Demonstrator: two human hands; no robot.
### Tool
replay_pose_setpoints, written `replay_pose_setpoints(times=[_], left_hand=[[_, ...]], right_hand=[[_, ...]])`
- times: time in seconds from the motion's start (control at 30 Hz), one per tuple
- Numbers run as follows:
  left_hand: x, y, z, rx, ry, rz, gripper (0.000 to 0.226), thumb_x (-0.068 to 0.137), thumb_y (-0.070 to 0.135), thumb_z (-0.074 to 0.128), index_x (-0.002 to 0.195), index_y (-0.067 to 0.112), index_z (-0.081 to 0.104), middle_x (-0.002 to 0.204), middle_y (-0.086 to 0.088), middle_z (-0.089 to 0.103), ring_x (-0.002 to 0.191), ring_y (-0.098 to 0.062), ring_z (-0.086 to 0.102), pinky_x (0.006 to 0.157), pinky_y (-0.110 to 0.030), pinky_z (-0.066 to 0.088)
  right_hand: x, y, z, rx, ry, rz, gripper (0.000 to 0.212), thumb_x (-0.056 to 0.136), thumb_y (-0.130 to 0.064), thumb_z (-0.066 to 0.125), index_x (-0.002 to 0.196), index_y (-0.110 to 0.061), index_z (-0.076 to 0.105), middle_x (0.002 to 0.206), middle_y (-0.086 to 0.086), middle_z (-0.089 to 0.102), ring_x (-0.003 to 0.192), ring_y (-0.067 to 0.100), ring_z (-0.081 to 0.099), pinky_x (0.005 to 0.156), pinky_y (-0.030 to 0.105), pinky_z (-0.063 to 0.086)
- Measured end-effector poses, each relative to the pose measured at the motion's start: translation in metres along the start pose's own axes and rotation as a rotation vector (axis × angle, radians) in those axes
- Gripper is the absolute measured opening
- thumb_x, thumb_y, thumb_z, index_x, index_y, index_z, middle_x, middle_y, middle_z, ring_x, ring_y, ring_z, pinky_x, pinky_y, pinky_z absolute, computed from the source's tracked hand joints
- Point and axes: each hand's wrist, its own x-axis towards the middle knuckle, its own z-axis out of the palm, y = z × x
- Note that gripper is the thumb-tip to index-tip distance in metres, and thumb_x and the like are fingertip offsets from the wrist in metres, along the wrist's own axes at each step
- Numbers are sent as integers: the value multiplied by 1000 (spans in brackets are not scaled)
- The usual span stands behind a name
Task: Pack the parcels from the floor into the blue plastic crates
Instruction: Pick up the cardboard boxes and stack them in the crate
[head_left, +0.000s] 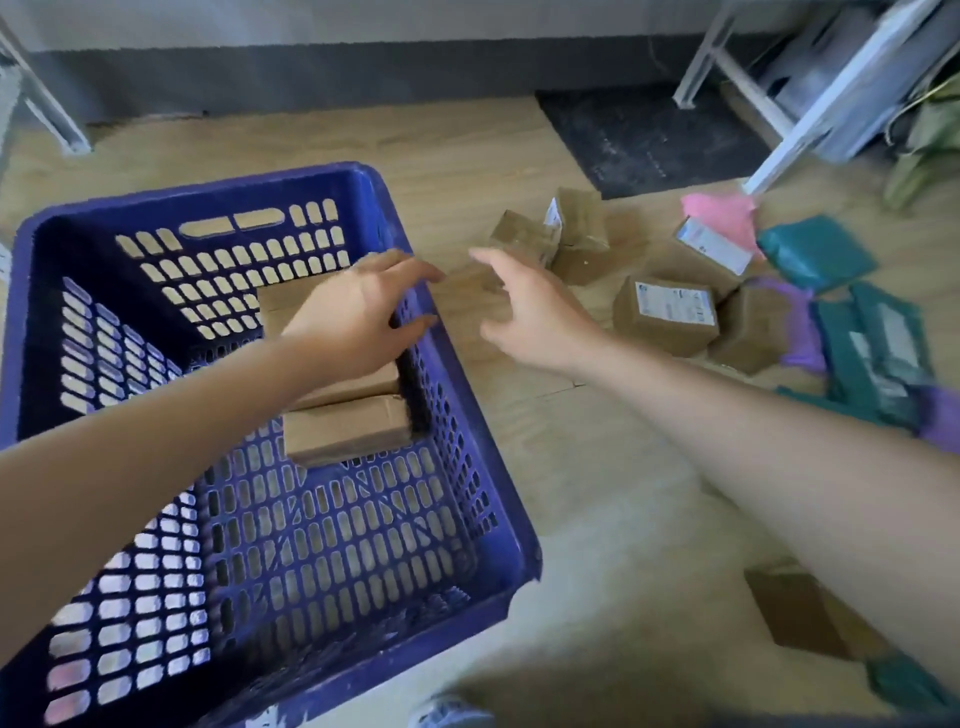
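Note:
The blue plastic crate (197, 192) stands on the floor at the left. Two brown cardboard parcels lie inside it, one (348, 431) in front of the other (280, 306). My left hand (358, 312) hovers over the crate's right rim with fingers spread. My right hand (524, 306) reaches from the right, also with fingers straight. Between the two hands is a small blurred brown parcel (465, 293); I cannot tell whether either hand touches it. More brown parcels (665, 312) lie piled on the floor further right.
Green mailers (815, 254), a pink one (722, 213) and a purple one (800, 332) lie among the pile. Another brown box (795, 613) sits under my right forearm. A black mat (649, 135) and a white rack frame (810, 119) are at the back right.

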Motion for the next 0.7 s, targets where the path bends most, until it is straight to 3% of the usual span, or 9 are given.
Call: replay_pose_setpoints(times=[0.2,0.37,0.5,0.63,0.7], left_hand=[[39,78,15,-34,-82,130,52,84,39,64,131,25,49,137,1,48,120,-23,50,91,-44,48],[68,152,55,-36,-167,240,63,79,47,67,134,25,45,135,3,48,118,-22,49,90,-37,46],[90,208,102,-14,-288,325,73,75,49,71,137,24,40,139,0,43,122,-24,46,93,-40,46],[104,255,158,40,-423,342,79,76,53,68,142,30,31,145,5,35,127,-23,43,94,-37,45],[108,275,185,57,-480,348,81,78,51,68,144,29,27,147,5,31,129,-20,39,91,-33,42]], right_hand=[[-52,76,-63,-12,74,127,77,80,-18,70,146,-26,32,148,-1,36,129,15,42,100,23,36],[-102,149,-102,-127,29,205,85,76,-22,75,147,-24,29,147,3,38,131,19,41,107,35,37],[-145,210,-124,-194,3,270,86,78,-19,74,149,-23,25,151,1,33,132,18,39,101,25,35],[-183,273,-127,-222,-13,318,92,74,-27,79,149,-24,26,151,0,34,135,20,38,107,38,36],[-199,302,-122,-229,-54,350,93,74,-29,79,149,-26,24,153,-2,29,137,18,33,108,36,34]])
